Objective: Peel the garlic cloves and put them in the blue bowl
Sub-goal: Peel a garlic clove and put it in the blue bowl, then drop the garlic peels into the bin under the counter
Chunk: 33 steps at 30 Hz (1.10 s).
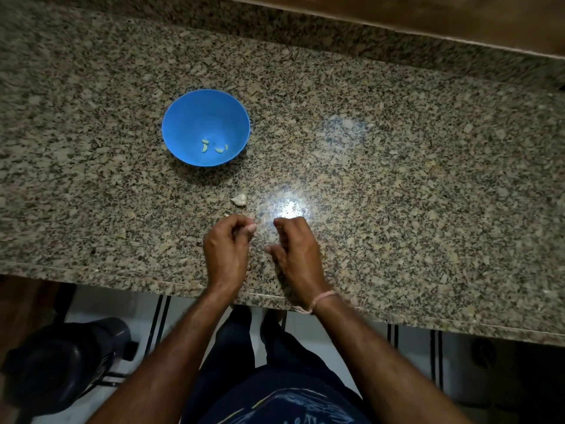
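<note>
Two hands are hovering low over the near part of the granite counter (397, 179), just apart from each other. The left hand (227, 244) is curling its fingers in against the thumb; whether anything small is pinched there I cannot tell. The right hand (295, 247) is hanging loosely curled, gripping nothing, with a pale thread band (322, 299) sitting on its wrist. Just beyond the left hand, an unpeeled garlic clove (239, 199) is lying on the counter, untouched. Farther out and slightly left, the blue bowl (183, 117) is standing upright, holding a few peeled cloves (211, 146). A black stool (61, 362) is standing on the floor below.
</note>
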Motion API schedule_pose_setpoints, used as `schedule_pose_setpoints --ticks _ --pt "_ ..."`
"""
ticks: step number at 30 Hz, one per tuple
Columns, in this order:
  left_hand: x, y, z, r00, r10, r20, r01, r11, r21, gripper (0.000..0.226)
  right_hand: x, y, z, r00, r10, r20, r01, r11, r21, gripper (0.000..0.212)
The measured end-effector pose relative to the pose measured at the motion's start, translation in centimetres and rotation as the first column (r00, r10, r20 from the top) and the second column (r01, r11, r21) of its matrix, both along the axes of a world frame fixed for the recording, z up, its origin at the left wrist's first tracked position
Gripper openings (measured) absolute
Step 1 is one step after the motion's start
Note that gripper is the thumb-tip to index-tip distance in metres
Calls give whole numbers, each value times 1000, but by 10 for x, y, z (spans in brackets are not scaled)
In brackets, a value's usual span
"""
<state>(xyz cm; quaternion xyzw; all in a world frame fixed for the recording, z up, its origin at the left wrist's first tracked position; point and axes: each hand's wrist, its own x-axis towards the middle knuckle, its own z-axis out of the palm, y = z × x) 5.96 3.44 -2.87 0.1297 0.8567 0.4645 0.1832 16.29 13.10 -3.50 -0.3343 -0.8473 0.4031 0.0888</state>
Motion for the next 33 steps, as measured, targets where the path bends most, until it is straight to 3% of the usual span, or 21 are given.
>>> schedule_pose_setpoints --ticks 5,12,14,18,27,30,33 --pt "-4 -10 1 995 88 38 -88 996 2 3 -32 8 -1 995 93 -29 -90 991 97 51" --pt "-1 -16 5 990 139 30 -139 990 -3 1 -33 14 -10 981 181 -68 -162 960 227 7" --pt "-1 -17 5 990 135 34 -135 991 -2 2 -26 15 -12 986 127 -109 -109 982 152 8" --pt "0 -20 1 988 149 51 -149 989 9 3 -12 11 -4 990 -28 -140 22 999 -48 30" --pt "3 -23 1 988 139 60 -139 990 -14 3 -33 15 -12 989 132 -60 -121 979 163 18" --pt "5 -23 2 989 135 56 -134 991 -12 3 -38 21 -13 982 187 -13 -177 951 253 5" --pt "6 -23 4 990 130 57 -129 992 -14 5 -42 23 -12 974 223 42 -224 908 353 7"
